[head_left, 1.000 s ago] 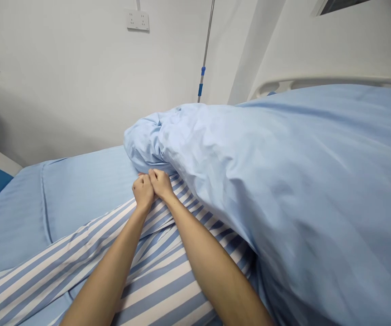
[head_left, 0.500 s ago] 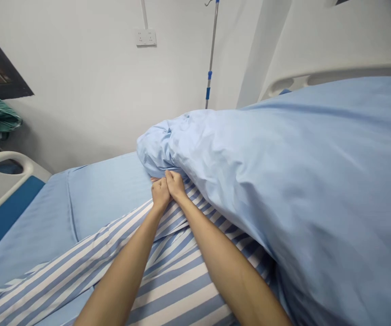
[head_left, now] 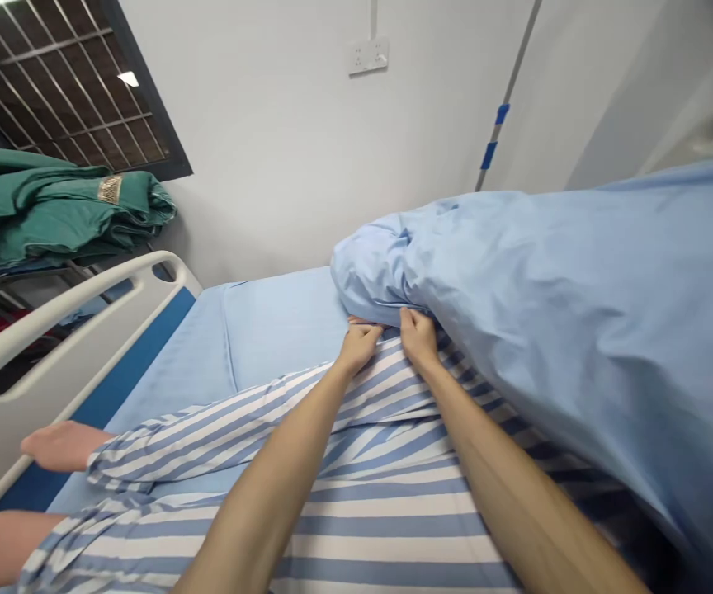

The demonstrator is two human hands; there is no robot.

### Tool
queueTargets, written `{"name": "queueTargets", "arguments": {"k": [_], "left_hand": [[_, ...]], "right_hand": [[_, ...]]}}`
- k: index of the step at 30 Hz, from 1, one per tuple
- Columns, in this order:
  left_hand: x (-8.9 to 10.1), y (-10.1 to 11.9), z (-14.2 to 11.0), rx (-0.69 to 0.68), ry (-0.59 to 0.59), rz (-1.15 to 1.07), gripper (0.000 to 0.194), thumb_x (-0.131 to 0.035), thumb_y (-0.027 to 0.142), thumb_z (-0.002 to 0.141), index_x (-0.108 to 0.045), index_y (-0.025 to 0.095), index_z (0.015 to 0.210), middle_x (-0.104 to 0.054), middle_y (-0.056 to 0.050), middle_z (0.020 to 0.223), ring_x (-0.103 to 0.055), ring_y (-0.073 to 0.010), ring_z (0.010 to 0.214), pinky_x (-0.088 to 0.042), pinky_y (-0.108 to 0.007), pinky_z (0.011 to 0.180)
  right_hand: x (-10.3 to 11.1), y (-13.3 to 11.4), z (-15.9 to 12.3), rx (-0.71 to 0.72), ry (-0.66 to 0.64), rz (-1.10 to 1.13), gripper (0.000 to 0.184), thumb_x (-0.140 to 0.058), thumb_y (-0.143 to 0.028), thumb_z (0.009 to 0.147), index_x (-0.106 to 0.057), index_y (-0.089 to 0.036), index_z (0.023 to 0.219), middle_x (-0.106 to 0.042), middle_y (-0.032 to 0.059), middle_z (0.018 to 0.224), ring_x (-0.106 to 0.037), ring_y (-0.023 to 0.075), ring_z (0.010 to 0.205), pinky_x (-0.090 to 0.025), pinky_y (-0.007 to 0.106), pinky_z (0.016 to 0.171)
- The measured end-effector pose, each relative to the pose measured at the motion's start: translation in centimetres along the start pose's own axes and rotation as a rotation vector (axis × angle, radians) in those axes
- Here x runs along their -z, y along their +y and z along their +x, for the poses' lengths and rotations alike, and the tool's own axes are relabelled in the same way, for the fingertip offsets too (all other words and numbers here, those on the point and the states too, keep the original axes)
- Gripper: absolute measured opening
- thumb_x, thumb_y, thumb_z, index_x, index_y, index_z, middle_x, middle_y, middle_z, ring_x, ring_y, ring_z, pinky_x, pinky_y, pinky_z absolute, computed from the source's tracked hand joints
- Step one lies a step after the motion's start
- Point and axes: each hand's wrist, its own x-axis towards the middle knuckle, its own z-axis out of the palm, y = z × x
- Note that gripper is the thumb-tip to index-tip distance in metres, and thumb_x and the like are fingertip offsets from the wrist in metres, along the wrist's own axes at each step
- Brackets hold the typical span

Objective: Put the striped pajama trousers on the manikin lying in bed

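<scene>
As the head camera looked down along the bed, the person's right hand [head_left: 419, 337] sat curled almost shut on the lower edge of a bunched blue quilt [head_left: 517, 330], lying nearer to it than the left hand [head_left: 357, 346], whose fingers closed at the quilt's rounded end (what they pinched was hidden). The quilt's long axis ran off to the right of both hands, above a striped gown [head_left: 381, 495] on someone lying there, with a second person's hand [head_left: 63, 445] just beside a white side rail [head_left: 53, 330]. A blue sheet [head_left: 282, 309] lay beyond, folded green cloth [head_left: 53, 202] behind the rail
</scene>
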Motion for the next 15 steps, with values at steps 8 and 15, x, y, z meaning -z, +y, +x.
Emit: {"name": "queueTargets", "arguments": {"k": [8, 15], "left_hand": [[22.8, -8.4, -11.4, 0.206, 0.288, 0.225, 0.037, -0.048, 0.041, 0.07, -0.035, 0.019, 0.043, -0.029, 0.006, 0.042, -0.028, -0.009, 0.048, -0.02, -0.024, 0.049], [35.0, -13.8, -18.2, 0.273, 0.59, 0.318, 0.039, -0.043, 0.043, 0.075, -0.035, 0.019, 0.045, -0.033, 0.005, 0.044, -0.033, -0.0096, 0.049, -0.026, -0.023, 0.052]], "right_hand": [[-0.2, 0.1, -0.1, 0.002, 0.032, -0.059, 0.036, -0.037, -0.041, 0.082, -0.039, -0.019, 0.054, -0.039, -0.0027, 0.05, -0.033, 0.0113, 0.053, -0.028, 0.026, 0.053], [-0.4, 0.2, -0.5, -0.024, 0.03, -0.173, 0.036, -0.039, -0.041, 0.081, -0.039, -0.02, 0.052, -0.037, -0.0023, 0.049, -0.032, 0.0118, 0.052, -0.028, 0.028, 0.054]]}}
